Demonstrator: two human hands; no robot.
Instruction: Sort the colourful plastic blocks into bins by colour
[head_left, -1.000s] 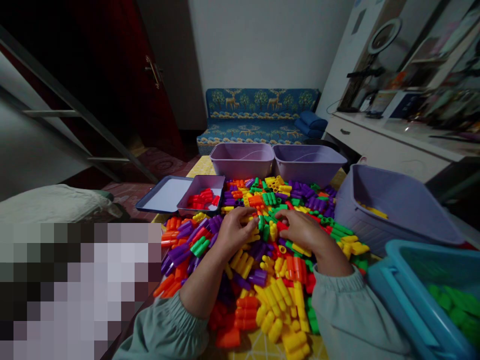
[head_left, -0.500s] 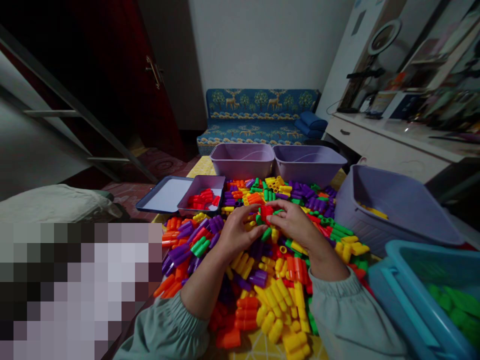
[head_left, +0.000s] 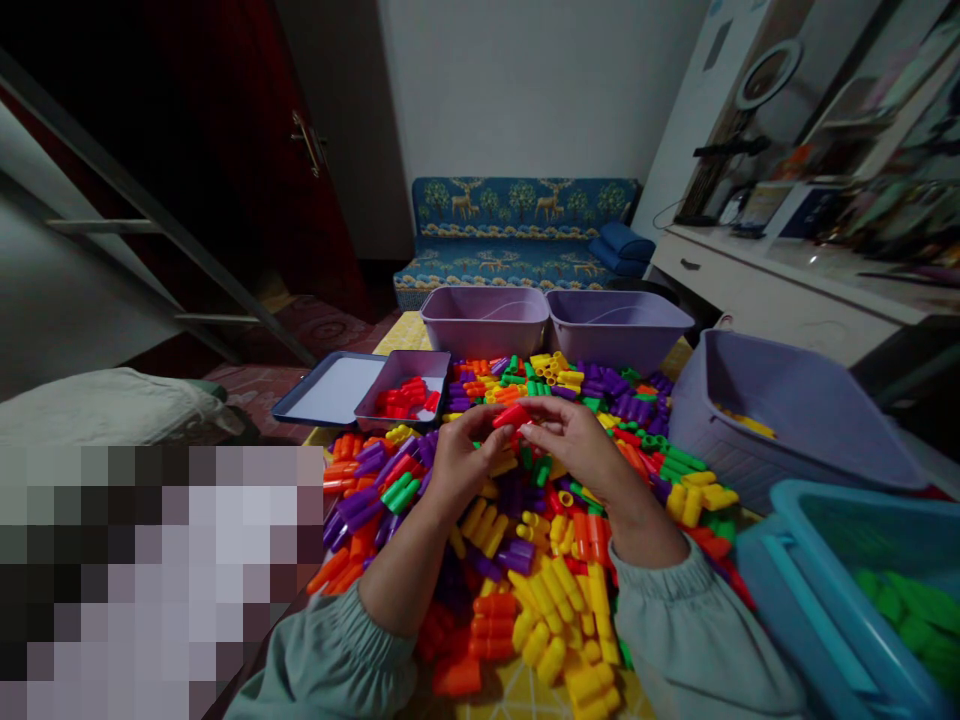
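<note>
A red block [head_left: 512, 415] is pinched between the fingertips of my left hand [head_left: 463, 462] and my right hand [head_left: 583, 447], a little above a heap of plastic blocks [head_left: 540, 530] in yellow, orange, purple, green and red. Both hands meet over the middle of the heap, fingers curled round the red block. A small purple tray [head_left: 384, 399] holding several red blocks lies just left of the heap's far edge.
Two purple tubs [head_left: 484, 318] [head_left: 616, 325] stand at the far edge. A larger purple tub [head_left: 795, 415] with yellow blocks sits to the right, and a blue bin [head_left: 847, 590] with green blocks at the near right. A blue lid [head_left: 330, 392] lies left of the tray.
Both hands went from pressing into the heap to lifting a red block up out of it; they have come together and risen slightly.
</note>
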